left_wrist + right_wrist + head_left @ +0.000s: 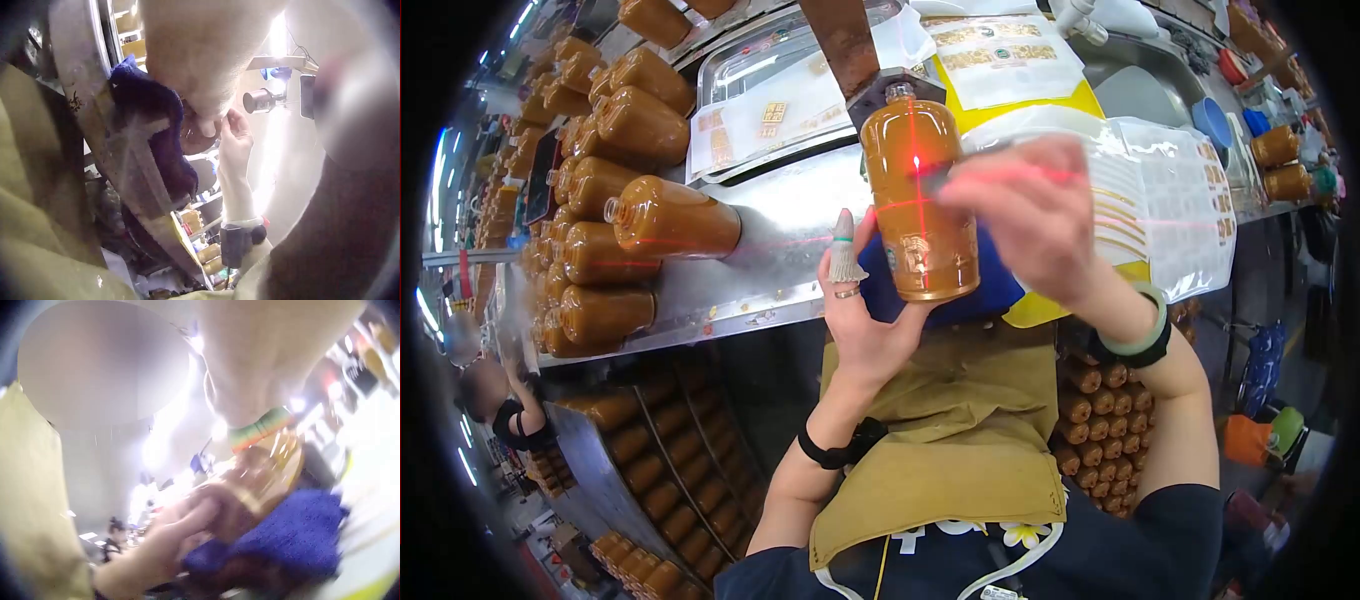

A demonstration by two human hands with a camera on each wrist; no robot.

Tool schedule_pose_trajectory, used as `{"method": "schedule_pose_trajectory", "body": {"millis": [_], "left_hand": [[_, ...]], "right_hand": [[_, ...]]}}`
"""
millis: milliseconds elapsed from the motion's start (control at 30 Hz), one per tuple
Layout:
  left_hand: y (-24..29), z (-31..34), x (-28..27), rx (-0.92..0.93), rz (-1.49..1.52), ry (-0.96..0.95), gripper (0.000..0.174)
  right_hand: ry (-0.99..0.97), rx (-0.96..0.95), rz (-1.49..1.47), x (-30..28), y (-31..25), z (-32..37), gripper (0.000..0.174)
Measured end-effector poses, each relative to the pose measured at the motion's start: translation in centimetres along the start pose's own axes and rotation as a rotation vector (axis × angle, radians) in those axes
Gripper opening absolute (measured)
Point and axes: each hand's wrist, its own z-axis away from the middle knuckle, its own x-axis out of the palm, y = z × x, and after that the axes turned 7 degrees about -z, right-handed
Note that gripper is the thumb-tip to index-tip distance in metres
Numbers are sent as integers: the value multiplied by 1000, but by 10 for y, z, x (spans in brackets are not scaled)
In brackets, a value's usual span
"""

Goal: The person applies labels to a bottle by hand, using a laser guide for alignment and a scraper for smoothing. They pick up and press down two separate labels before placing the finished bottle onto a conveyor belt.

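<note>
An amber-brown bottle (pixel 920 235) lies with its neck toward a dark metal holder (pixel 890 88), red laser lines crossing it. My left hand (pixel 865 325) cradles its left side and base, with a white cover and a ring on one finger. My right hand (pixel 1035 215), blurred, pinches a small dark piece (pixel 937 182) against the bottle's upper right side. In the right wrist view, a green and orange strip (pixel 262 430) shows beneath that hand, beside the bottle. The left wrist view shows the right hand (pixel 236 147) near the bottle's end.
Many brown bottles (pixel 615 250) are packed at the left of the metal table (pixel 775 215), one lying apart nearer the middle. Label sheets (pixel 775 125) are behind, and more sheets (pixel 1180 190) lie at right. A blue cloth (pixel 1000 280) is beneath the bottle.
</note>
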Motion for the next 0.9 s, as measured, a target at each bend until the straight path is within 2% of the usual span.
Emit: {"method": "schedule_pose_trajectory", "body": {"millis": [33,67,100,133,200,233,267,300,333,367,400,467,500,533,600,633,733,800,833,867,900], "left_hand": [[-2,1,5,-30,96,50,100],[-6,2,4,-31,91,52,100],[-12,3,2,-40,85,-3,99],[-14,5,1,-49,80,-62,98],[-9,1,-3,3,4,-75,97],[-8,-2,-4,16,-2,-84,98],[-8,-2,-5,25,-8,-95,98],[-13,1,-3,-40,-14,-115,93],[-15,0,-4,-39,-15,-113,93],[-17,-2,-6,15,-24,-137,94],[-19,-3,-6,69,-32,-160,95],[-20,2,-5,74,-73,-163,94],[-18,2,-4,23,-59,-175,93],[-17,0,-3,-29,-45,-180,92],[-17,-2,-2,-2,-39,-158,87],[-15,-3,-1,-22,-9,-144,86],[-11,-4,0,-35,11,-133,83],[-10,-4,1,-55,9,-119,80],[-11,-3,-2,-73,13,-169,82],[-12,-2,-2,-76,10,-163,82],[-14,-1,1,-123,65,-157,82]], "right_hand": [[3,-4,-5,-2,-14,3,19],[-117,-44,-166,-5,-36,9,19],[-238,-84,-324,-6,-46,12,21],[-237,-82,-327,-4,-36,10,21],[13,159,-137,2,1,3,20],[29,84,25,-5,14,-1,21],[30,82,24,-3,5,5,21],[-39,14,-111,2,-12,20,23],[-108,-54,-245,5,-26,32,25],[-130,-207,-332,3,-33,31,25],[-177,-125,-412,-4,-40,25,27],[-87,170,-317,3,-20,19,28],[52,193,-210,4,1,22,29],[86,102,-38,1,15,20,28],[38,22,-131,9,-6,33,26],[-43,-80,-232,8,-26,42,24],[-109,-132,-394,6,-36,40,21],[15,137,-203,2,-13,29,25],[134,141,-19,6,0,31,27],[134,137,-24,9,-6,37,27],[34,26,-91,10,-20,44,29]]}}
